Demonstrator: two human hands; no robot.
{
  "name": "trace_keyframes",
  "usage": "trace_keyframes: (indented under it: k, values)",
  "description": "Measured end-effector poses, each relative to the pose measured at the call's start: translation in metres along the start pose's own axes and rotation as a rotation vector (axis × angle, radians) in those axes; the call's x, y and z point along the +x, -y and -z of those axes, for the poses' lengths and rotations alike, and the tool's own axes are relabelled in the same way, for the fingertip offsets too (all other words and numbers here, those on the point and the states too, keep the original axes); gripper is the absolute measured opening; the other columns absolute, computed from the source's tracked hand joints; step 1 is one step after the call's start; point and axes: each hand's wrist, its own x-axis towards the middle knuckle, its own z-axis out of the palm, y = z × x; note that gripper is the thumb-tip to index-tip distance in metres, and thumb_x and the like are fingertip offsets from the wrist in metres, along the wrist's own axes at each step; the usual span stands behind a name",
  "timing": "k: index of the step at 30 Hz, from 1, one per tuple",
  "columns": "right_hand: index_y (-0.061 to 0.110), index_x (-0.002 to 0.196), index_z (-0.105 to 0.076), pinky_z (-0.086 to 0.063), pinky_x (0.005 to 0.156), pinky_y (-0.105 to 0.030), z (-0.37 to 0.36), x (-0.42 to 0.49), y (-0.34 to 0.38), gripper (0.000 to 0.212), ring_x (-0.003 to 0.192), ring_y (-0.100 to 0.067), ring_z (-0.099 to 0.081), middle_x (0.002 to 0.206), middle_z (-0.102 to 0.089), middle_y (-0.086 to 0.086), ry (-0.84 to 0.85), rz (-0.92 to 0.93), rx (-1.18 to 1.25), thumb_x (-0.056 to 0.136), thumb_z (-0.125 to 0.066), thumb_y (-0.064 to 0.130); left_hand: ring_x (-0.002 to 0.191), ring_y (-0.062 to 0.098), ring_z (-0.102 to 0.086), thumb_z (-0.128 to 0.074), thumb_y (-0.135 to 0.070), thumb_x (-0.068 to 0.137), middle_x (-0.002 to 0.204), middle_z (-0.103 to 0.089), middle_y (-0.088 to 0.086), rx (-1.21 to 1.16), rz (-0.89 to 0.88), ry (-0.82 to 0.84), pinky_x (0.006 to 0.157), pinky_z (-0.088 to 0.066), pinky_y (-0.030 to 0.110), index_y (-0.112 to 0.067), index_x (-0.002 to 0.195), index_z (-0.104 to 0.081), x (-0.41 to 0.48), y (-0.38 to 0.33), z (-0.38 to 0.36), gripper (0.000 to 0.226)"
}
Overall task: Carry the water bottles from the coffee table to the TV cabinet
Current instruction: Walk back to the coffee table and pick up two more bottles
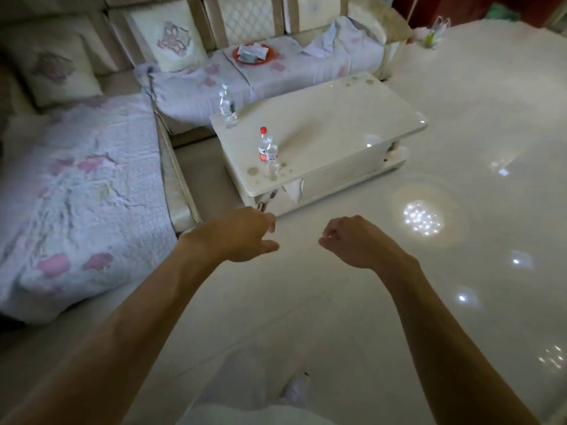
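Observation:
A white glossy coffee table [331, 118] stands ahead of me. On its near left part stands a clear water bottle with a red cap [263, 146], with a second clear bottle [271, 159] right beside it. Another clear bottle [226, 104] stands upright at the table's far left corner. My left hand [245, 234] hovers over the floor short of the table, fingers loosely curled and holding nothing. My right hand [352, 240] is level with it to the right, fingers curled in, also holding nothing. The TV cabinet is out of view.
A corner sofa [76, 185] with floral quilts wraps the left and far sides of the table. An orange plate with wrappers [254, 53] lies on the far seat. Shiny white floor [460, 225] stretches to the right and toward me.

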Motion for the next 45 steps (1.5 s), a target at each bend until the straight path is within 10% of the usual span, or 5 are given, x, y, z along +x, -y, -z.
trace_keyframes:
  k: [26,45]
  values:
    - [0.013,0.101,-0.071,-0.053,0.088,-0.038,0.041,0.280,0.125,0.033,0.097,-0.025,-0.065,0.102,-0.071,-0.007,0.154,0.036,-0.141,0.090,-0.056,0.041,0.112,0.023,-0.056,-0.051,-0.046,0.092,0.125,-0.060,0.006,-0.179,0.080,-0.069,0.094,-0.045,0.035,-0.020,0.127,-0.053,0.157,0.242,0.089,0.043]
    - [0.006,0.088,-0.066,-0.050,0.075,-0.033,0.091,0.455,0.076,0.033,0.090,-0.029,-0.063,0.096,-0.069,-0.012,0.249,0.120,-0.108,0.093,-0.053,0.036,0.105,0.021,-0.058,-0.053,-0.046,0.091,0.119,-0.062,0.004,-0.199,0.144,0.022,0.089,-0.046,0.032,-0.020,0.125,-0.054,0.325,0.273,0.150,0.043]
